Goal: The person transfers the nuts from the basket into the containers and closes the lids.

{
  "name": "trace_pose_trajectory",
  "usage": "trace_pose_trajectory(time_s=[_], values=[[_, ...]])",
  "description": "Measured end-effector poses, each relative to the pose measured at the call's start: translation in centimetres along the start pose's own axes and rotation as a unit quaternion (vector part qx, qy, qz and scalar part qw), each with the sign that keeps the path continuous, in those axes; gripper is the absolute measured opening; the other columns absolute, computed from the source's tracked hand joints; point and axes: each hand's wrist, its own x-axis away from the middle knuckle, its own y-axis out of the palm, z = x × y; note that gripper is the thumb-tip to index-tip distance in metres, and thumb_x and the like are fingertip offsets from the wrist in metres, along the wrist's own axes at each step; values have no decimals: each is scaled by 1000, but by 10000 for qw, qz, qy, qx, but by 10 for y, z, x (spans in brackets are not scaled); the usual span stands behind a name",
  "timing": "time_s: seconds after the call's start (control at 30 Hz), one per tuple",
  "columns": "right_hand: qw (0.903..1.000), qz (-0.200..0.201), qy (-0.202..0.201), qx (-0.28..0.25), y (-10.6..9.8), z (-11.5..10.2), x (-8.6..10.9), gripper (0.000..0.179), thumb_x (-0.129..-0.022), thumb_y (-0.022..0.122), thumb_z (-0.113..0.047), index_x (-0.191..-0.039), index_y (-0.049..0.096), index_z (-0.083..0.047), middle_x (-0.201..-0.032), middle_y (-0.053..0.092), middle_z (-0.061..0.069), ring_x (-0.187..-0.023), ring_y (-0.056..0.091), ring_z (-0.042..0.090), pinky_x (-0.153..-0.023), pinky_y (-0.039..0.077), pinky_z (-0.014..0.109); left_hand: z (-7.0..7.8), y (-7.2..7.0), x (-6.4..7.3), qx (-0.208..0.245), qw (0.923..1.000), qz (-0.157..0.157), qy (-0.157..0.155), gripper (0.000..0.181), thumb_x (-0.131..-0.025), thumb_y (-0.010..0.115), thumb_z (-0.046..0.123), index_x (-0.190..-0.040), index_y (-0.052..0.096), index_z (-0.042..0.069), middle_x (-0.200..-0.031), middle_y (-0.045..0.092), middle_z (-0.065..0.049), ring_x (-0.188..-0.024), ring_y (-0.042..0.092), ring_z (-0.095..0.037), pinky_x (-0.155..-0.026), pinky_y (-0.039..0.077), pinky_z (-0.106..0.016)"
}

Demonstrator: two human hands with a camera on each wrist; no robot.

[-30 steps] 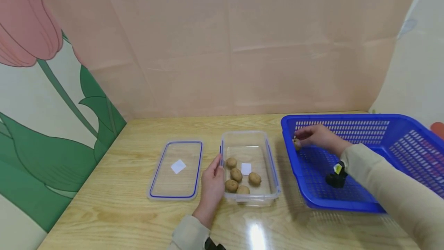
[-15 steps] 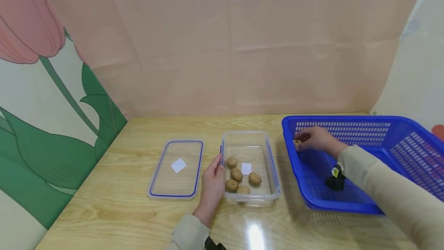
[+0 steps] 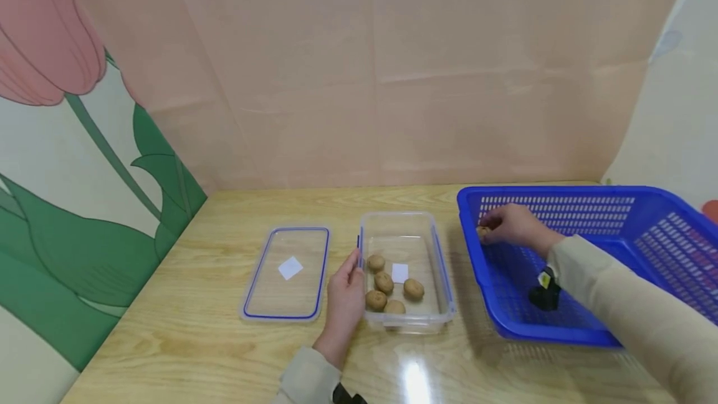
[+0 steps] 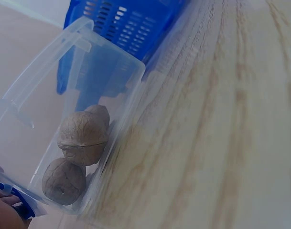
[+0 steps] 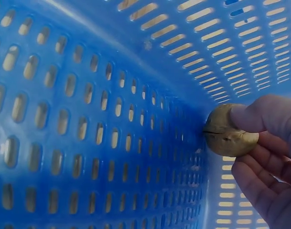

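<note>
My right hand (image 3: 516, 224) pinches a walnut (image 5: 226, 131) between thumb and fingers inside the blue plastic basket (image 3: 493, 323), close to its left wall. My left hand (image 3: 344, 298) rests along the left side of a clear plastic food container (image 3: 432, 248), its fingers lying fairly straight against the wall. In the left wrist view only part of that hand shows, by the blue-edged latch (image 4: 23, 202). Several walnuts (image 3: 414, 289) lie in the lidless container, mostly toward its left and near side, around a small white square (image 3: 400, 273) in the middle.
A clear lid (image 3: 263, 292) with a blue seal and a white square lies flat on the wooden table (image 3: 185, 304), left of the container. The basket's rim (image 3: 561, 336) rises to the right of the container. Behind the table hangs a beige sheet (image 3: 370, 80).
My right hand stays at the basket's left wall and shifts only slightly, with the walnut turned in its fingers. The left hand and the container keep their place.
</note>
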Motion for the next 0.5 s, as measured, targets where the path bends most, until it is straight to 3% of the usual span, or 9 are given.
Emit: trace_pose_trajectory(time_s=[0.23, 0.5], values=[[9997, 107, 197, -14, -8, -2, 2, 30, -68, 77, -22, -89, 72, -2, -83, 71, 8, -76, 61, 16, -67, 51, 31, 0, 0, 1, 43, 10000, 5, 90, 40, -92, 44, 2, -131, 49, 0, -136, 48, -16, -126, 44, -31, -103, 40, -40], [9990, 200, 388, 36, -17, -7, 2, 33, -74, 73, -23, -96, 70, 1, -92, 70, 16, -87, 63, 30, -74, 52, 40, -1, 0, -1, -5, 10000, 8, 44, 40, -92, 44, 2, -132, 49, 1, -135, 48, -15, -125, 44, -31, -103, 39, -39]])
